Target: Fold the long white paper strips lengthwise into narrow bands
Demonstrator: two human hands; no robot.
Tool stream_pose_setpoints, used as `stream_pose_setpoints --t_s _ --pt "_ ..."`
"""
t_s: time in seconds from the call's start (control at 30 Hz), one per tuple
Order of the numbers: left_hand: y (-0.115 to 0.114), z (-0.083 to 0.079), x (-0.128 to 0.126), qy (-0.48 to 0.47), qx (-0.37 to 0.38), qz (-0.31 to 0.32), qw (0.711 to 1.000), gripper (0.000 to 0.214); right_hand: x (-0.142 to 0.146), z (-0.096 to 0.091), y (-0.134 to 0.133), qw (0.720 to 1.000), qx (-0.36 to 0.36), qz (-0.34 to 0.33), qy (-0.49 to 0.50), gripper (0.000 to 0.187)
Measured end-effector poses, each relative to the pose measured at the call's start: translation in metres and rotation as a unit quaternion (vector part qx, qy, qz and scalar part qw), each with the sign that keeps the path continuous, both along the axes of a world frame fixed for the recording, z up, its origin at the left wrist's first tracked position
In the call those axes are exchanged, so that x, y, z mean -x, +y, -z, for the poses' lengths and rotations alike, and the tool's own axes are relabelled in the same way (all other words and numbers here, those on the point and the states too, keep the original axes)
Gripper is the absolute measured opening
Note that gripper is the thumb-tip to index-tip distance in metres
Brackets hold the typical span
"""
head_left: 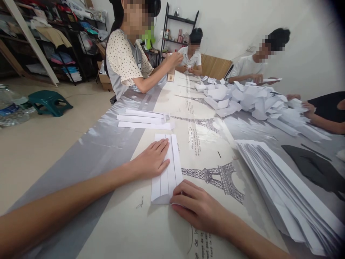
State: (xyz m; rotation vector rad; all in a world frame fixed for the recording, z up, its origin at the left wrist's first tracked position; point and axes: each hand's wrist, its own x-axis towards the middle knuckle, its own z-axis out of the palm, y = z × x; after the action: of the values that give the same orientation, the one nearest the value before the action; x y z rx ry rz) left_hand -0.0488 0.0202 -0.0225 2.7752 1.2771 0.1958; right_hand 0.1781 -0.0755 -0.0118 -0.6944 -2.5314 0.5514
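Observation:
A folded white paper (164,180) with long lengthwise creases lies on the printed tablecloth in front of me. My left hand (149,158) rests flat across its upper part, fingers stretched out. At the lower right corner, my right hand (195,203) pinches the paper's edge between curled fingers and thumb. The near end of the paper bulges up slightly in a curved flap. Just beyond it lie several narrow folded paper strips (144,119), side by side.
To the right are a thick stack of folded papers (285,190), a dark flat item (315,169) and a large heap of folded white papers (248,97). Several people sit around the table, one (129,61) at the far left. A green stool (50,100) stands on the floor.

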Motion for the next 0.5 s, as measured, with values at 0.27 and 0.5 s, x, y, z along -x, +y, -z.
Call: stream_pose_setpoints --t_s 0.27,0.5 --pt "-0.0002 0.0003 -0.0007 0.014 0.003 0.0 1.0 0.065 0.0011 -0.0026 0.0018 0.991 0.13 0.028 0.002 0.015" --pt "-0.0004 0.0006 -0.0002 0.005 0.0 0.003 1.0 0.063 -0.0008 -0.0057 0.0028 0.988 0.154 0.018 -0.026 0.015"
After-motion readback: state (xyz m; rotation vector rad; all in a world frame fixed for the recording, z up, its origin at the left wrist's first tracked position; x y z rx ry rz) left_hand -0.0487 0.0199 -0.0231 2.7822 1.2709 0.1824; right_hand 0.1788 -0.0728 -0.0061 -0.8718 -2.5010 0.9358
